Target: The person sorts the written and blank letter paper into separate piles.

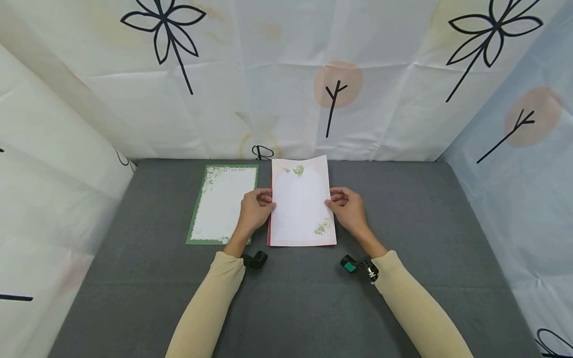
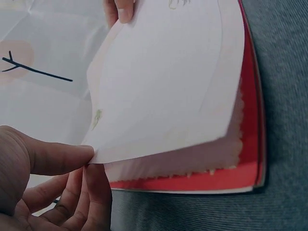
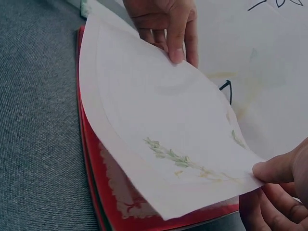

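Observation:
A pale pink sheet of paper (image 1: 302, 204) with small green leaf sprigs is held by its two long edges. My left hand (image 1: 256, 211) pinches its left edge between thumb and fingers. On the opposite edge, my right hand (image 1: 348, 209) pinches it the same way. Both wrist views show the sheet bowed, its near edge lifted over a red-bordered sheet (image 2: 250, 144). That red sheet tops a small stack, and a green edge peeks out below it in the right wrist view. Left of the stack lies a green-bordered sheet (image 1: 224, 206), partly covered by my left hand and wrist.
Everything lies on a dark grey cloth-covered table (image 1: 295, 303). White printed fabric (image 1: 268, 99) hangs at the back, with more fabric on the left (image 1: 53, 174) and a bluish panel (image 1: 528, 209) on the right. Black wrist cameras (image 1: 256, 260) are strapped to both wrists.

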Demonstrator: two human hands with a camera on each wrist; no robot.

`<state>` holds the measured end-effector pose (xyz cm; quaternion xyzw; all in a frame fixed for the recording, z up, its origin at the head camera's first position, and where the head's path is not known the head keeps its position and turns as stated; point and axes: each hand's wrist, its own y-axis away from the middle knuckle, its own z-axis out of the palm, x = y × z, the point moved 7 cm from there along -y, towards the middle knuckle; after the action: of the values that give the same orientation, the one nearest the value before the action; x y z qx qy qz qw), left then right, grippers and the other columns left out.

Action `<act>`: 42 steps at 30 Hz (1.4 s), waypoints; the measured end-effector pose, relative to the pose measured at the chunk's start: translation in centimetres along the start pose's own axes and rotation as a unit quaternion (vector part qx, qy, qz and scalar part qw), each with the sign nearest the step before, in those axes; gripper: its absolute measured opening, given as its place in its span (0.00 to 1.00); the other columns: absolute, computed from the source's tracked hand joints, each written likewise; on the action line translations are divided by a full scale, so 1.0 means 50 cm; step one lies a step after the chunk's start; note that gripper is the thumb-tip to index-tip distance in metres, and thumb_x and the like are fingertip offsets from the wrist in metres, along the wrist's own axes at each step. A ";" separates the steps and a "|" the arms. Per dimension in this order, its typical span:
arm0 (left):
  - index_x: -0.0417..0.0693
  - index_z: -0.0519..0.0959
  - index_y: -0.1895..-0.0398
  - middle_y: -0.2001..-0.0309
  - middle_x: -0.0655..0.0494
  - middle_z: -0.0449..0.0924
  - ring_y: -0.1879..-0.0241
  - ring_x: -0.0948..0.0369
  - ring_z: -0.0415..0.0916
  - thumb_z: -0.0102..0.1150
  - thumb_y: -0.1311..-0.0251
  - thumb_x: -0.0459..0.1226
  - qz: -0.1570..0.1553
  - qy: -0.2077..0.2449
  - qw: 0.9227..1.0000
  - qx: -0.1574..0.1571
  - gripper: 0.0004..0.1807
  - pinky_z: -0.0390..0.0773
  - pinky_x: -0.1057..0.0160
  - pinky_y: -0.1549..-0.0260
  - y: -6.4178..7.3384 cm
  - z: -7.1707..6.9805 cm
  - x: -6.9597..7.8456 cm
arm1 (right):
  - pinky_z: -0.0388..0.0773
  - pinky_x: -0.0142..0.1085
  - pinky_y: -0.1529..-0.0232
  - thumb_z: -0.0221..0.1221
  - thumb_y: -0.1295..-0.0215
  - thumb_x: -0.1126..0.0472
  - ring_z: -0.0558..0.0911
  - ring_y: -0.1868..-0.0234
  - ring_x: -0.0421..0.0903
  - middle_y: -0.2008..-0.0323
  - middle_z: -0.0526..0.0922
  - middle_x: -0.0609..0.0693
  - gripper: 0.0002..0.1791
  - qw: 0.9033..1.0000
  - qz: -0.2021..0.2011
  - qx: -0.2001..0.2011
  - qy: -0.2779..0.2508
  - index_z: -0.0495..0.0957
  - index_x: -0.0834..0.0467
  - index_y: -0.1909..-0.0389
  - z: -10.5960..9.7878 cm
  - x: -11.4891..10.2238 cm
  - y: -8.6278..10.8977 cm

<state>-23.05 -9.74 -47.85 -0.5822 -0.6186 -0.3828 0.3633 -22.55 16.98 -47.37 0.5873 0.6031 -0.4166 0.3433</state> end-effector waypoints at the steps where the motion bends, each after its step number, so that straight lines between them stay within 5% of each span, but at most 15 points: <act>1: 0.36 0.81 0.43 0.61 0.44 0.81 0.59 0.50 0.82 0.65 0.38 0.26 0.000 0.006 1.000 -0.002 0.19 0.83 0.53 0.60 0.001 0.000 0.002 | 0.73 0.29 0.67 0.67 0.36 0.69 0.80 0.68 0.46 0.63 0.83 0.63 0.18 1.000 0.001 -0.001 -0.009 0.80 0.69 0.46 -0.003 -0.003 0.000; 11: 0.34 0.80 0.44 0.58 0.43 0.80 0.58 0.49 0.82 0.63 0.36 0.27 0.017 0.077 0.997 -0.027 0.17 0.84 0.58 0.62 0.002 0.006 0.035 | 0.74 0.26 0.64 0.65 0.32 0.67 0.78 0.65 0.38 0.56 0.80 0.66 0.20 0.998 0.028 -0.001 -0.052 0.78 0.71 0.42 -0.044 -0.009 -0.001; 22: 0.32 0.80 0.47 0.60 0.40 0.83 0.64 0.52 0.84 0.62 0.35 0.26 0.026 0.112 0.993 -0.040 0.14 0.85 0.59 0.65 -0.013 0.049 0.076 | 0.78 0.27 0.61 0.62 0.30 0.67 0.80 0.64 0.33 0.55 0.80 0.68 0.18 0.998 0.024 0.023 -0.050 0.78 0.71 0.43 -0.117 -0.010 0.002; 26: 0.32 0.81 0.47 0.61 0.41 0.84 0.65 0.52 0.84 0.62 0.35 0.27 0.034 0.119 0.991 -0.051 0.14 0.85 0.56 0.64 -0.020 0.074 0.093 | 0.80 0.31 0.60 0.62 0.29 0.66 0.80 0.64 0.32 0.57 0.82 0.65 0.18 0.998 0.020 0.036 -0.049 0.78 0.70 0.43 -0.149 -0.002 0.003; 38: 0.34 0.82 0.51 0.63 0.44 0.84 0.70 0.56 0.86 0.65 0.37 0.27 0.034 0.102 0.992 -0.067 0.12 0.85 0.63 0.70 -0.047 0.177 0.127 | 0.76 0.27 0.65 0.62 0.29 0.64 0.80 0.65 0.32 0.64 0.82 0.35 0.20 0.995 0.048 0.085 -0.032 0.79 0.68 0.40 -0.234 0.033 0.007; 42: 0.34 0.82 0.52 0.65 0.45 0.85 0.72 0.58 0.86 0.66 0.39 0.27 0.040 0.095 0.993 -0.064 0.13 0.84 0.65 0.73 -0.052 0.205 0.133 | 0.77 0.25 0.64 0.62 0.29 0.63 0.80 0.64 0.31 0.64 0.83 0.37 0.20 0.994 0.059 0.094 -0.016 0.79 0.68 0.40 -0.256 0.050 0.010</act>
<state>-26.07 2.33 -46.60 -0.5895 -0.5314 -0.4607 0.3972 -21.27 29.60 -44.33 0.6444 0.5201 -0.4599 0.3204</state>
